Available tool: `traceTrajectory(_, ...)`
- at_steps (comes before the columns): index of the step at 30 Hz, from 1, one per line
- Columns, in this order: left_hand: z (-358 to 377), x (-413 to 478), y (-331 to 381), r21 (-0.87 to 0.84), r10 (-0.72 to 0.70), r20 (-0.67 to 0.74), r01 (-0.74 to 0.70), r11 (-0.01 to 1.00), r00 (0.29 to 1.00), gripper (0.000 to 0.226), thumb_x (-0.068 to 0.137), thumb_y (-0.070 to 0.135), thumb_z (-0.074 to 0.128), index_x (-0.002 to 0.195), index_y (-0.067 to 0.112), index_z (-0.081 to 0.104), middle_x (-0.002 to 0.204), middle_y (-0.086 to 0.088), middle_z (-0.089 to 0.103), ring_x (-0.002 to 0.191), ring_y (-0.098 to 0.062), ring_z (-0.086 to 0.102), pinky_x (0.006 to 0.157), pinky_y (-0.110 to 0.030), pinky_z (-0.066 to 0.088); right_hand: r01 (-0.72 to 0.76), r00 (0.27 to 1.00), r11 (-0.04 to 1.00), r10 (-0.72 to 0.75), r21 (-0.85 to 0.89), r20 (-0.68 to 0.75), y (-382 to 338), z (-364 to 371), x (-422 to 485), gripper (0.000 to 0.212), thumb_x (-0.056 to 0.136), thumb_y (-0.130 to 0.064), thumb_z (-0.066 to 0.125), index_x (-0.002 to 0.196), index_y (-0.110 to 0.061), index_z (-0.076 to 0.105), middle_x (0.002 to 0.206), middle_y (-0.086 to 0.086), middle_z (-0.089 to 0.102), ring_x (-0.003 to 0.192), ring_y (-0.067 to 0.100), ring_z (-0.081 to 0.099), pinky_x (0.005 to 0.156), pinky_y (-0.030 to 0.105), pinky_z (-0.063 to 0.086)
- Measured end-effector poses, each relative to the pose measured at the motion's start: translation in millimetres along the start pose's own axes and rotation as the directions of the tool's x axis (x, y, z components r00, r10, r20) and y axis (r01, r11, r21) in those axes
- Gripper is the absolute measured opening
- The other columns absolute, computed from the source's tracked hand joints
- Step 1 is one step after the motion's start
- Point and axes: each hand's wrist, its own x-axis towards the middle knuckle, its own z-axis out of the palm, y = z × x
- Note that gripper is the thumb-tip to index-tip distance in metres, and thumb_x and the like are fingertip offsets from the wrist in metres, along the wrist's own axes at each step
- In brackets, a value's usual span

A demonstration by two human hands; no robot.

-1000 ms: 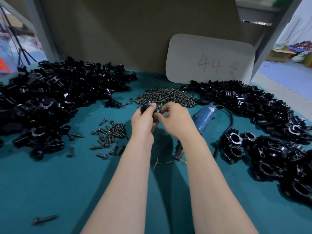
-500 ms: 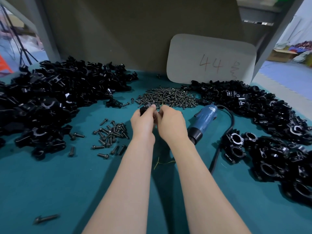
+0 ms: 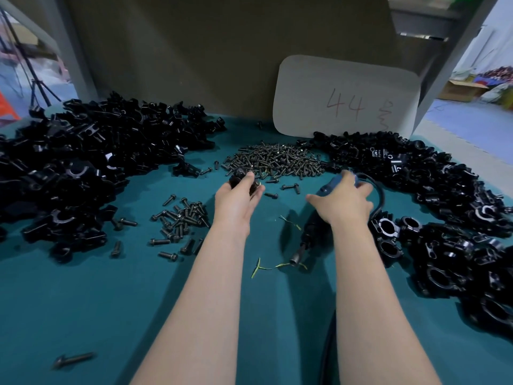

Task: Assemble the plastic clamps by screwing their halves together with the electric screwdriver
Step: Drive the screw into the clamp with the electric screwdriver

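Clamp sat pinched between the thumb and fingertips of the left hand, at 12 o'clock from that wrist and just short of the screw pile. Whether a screw already stood in it could not be told (the part was dark and half hidden). Fingers of the right hand lay draped over the blue end of the screwdriver, thumb splayed toward 9 o'clock; blur hid whether the grip had closed. The tool lay on the table, bit pointing to 6 o'clock, cable looping off at 2 o'clock. Done well, I judged, the hand would wrap the barrel fully before lifting, keep the cable off the finished clamps at 3 o'clock, and bring the bit straight down the screw's axis while the left hand held both halves squarely together.
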Motion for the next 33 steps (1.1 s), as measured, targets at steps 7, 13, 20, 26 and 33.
traceTrajectory(7,-5.3,3.5,-8.2,0.429,0.272,-0.062,-0.221,0.876,0.96,0.02,0.095,0.023,0.058,0.08,0.027,0.046,0.081,0.003,0.061,0.089,-0.025,0.068,0.09,-0.039,0.054,-0.052,0.998,0.951,0.055,0.305,-0.002,11.4,4.5,9.7,0.069,0.082,-0.028,0.069,0.135,-0.002,0.033,0.114,0.017,0.052,0.093,0.031,0.053,0.071,0.032,0.039)
traceTrajectory(13,-11.7,5.2,-9.2,0.784,0.463,-0.023,-0.271,0.558,0.886,0.024,0.093,0.036,0.057,0.103,0.016,0.049,0.096,-0.005,0.068,0.085,-0.022,0.062,0.062,-0.026,0.04,-0.227,0.971,0.107,0.107,0.968,0.215,6.3,-8.1,8.7,0.016,0.078,0.003,0.06,0.09,-0.004,0.051,0.086,0.006,0.054,0.074,0.016,0.054,0.061,0.026,0.048)
traceTrajectory(20,-16.0,0.9,-6.3,0.912,0.56,0.059,-0.273,0.307,0.826,0.021,0.092,0.031,0.058,0.101,0.011,0.054,0.079,-0.001,0.058,0.061,-0.019,0.051,0.056,-0.029,0.036,-0.136,0.972,-0.5,0.101,0.855,0.214,5.0,-3.1,7.0,0.025,0.089,-0.018,0.064,0.111,-0.014,0.053,0.098,0.006,0.056,0.091,0.025,0.062,0.099,0.041,0.049)
traceTrajectory(26,-10.7,-2.4,-9.7,0.944,0.553,0.161,-0.29,0.154,0.817,0.022,0.093,0.029,0.057,0.107,0.012,0.054,0.088,-0.008,0.065,0.072,-0.028,0.055,0.062,-0.032,0.041,-0.074,0.976,-0.579,0.126,0.812,0.179,1.6,0.6,5.9,0.032,0.09,-0.048,0.059,0.103,-0.019,0.054,0.105,0.003,0.062,0.093,0.02,0.066,0.099,0.039,0.049)
traceTrajectory(33,-7.9,-3.7,-10.1,0.966,0.532,0.177,-0.251,0.069,0.828,0.033,0.095,0.033,0.055,0.118,0.009,0.052,0.074,-0.002,0.048,0.069,-0.027,0.048,0.061,-0.033,0.036,-0.069,0.978,-0.567,0.125,0.821,0.169,-1.1,3.7,2.9,0.034,0.09,-0.053,0.056,0.098,-0.02,0.053,0.095,0.003,0.063,0.085,0.018,0.067,0.098,0.037,0.049)
